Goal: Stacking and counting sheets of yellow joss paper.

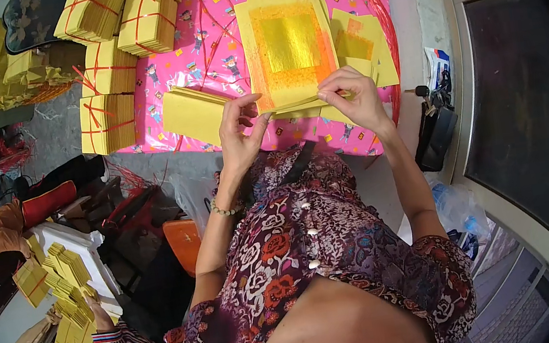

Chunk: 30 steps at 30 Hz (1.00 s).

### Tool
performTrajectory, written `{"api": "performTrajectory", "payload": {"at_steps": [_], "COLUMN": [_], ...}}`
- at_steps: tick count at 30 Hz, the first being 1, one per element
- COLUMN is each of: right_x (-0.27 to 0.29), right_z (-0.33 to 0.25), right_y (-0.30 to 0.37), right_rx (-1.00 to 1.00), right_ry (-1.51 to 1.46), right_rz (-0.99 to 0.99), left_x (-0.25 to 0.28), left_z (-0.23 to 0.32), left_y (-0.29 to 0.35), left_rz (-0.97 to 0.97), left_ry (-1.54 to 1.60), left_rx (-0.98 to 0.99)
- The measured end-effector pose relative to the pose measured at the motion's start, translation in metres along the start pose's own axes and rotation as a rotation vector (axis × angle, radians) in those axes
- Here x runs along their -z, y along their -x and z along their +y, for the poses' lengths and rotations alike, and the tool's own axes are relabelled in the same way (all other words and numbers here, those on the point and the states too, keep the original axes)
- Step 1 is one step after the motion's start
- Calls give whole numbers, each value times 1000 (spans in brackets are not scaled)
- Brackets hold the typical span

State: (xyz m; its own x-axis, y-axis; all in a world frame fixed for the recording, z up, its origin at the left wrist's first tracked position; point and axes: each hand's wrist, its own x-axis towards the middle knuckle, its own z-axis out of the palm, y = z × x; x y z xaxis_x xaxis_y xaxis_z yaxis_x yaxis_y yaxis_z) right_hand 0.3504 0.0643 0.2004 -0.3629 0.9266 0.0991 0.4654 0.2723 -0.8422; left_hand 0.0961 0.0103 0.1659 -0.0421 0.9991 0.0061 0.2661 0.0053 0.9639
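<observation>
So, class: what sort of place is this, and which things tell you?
Probably a small home workshop for folding gold-foil paper. Tied yellow paper bundles lie stacked on a table with a pink cloth, and another person's hand works at more stacks.

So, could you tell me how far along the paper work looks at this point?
Done: several tied yellow paper bundles lie at the pink table's left edge. In hand: left hand and right hand pinch a gold-foil sheet off the loose stack. Left: that stack and the untied yellow stack.
</observation>
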Motion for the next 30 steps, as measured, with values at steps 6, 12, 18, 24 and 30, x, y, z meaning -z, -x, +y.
{"api": "performTrajectory", "payload": {"at_steps": [6, 12, 18, 24, 30], "right_x": [0, -1, -1, 0, 3], "right_z": [1, 2, 4, 4, -16], "right_y": [0, -1, -2, -4, -7], "right_rx": [-23, -20, -34, -16, 23], "right_ry": [-16, -40, -56, -34, 102], "right_rz": [-6, 19, 3, 6, -3], "left_x": [1, 0, -1, 0, -7], "left_z": [1, 1, 1, 14, 48], "left_y": [2, 2, 2, 1, -23], "left_rz": [-4, -2, -3, 40, -12], "left_ry": [-3, -11, -10, -172, -596], "left_rx": [-3, -25, -11, -119, -510]}}
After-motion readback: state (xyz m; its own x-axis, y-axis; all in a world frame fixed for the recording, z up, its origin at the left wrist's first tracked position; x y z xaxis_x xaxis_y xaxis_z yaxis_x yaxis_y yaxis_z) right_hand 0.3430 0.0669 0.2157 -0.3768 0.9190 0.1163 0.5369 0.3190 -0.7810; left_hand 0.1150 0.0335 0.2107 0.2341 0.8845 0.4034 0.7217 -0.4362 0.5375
